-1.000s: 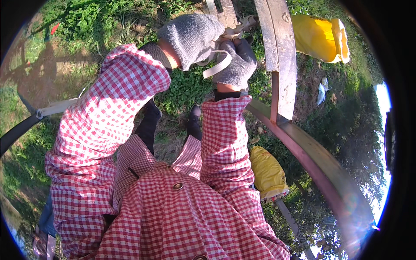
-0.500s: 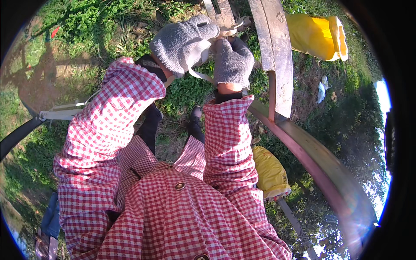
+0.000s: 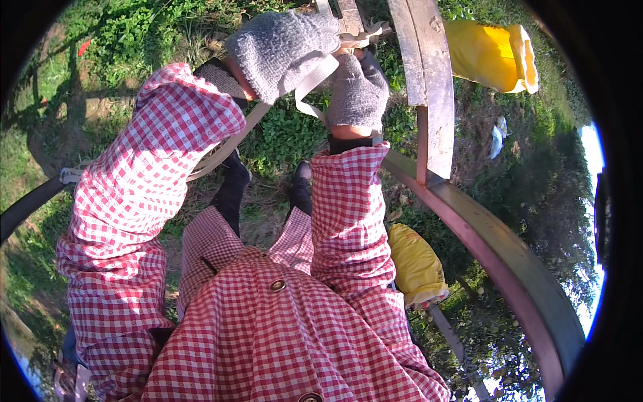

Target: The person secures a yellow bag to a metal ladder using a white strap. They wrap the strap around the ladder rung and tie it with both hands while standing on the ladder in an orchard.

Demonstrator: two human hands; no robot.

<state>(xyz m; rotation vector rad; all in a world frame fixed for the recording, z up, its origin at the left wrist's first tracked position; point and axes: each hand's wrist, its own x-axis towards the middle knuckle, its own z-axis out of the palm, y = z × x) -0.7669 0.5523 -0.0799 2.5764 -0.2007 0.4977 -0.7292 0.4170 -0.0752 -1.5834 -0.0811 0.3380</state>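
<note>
Both hands wear fuzzy grey gloves and are raised close together ahead of me. A flat cream strap (image 3: 312,83) bends down between them and passes behind the right wrist. My left hand (image 3: 284,55) is closed on the strap, its back toward me and its fingertips hidden. Just to the right and slightly lower, my right hand (image 3: 358,92) is closed on it too, fingers curled away from view. Above the right hand, a twisted cream end (image 3: 367,36) lies across a narrow wooden slat (image 3: 349,15). More pale strap (image 3: 224,151) hangs below my left wrist.
A weathered wooden board (image 3: 423,60) stands right of my hands, joined to a long metal bar (image 3: 499,248). One yellow sack (image 3: 487,57) lies beyond it; another yellow sack (image 3: 415,264) is beside my right arm. At left is a dark curved bar (image 3: 30,208). Grass covers the ground.
My left hand has rolled over so its back faces me, and its forearm has swung left with the elbow outward. The right hand has shifted slightly up and left. More strap shows beneath the left wrist.
</note>
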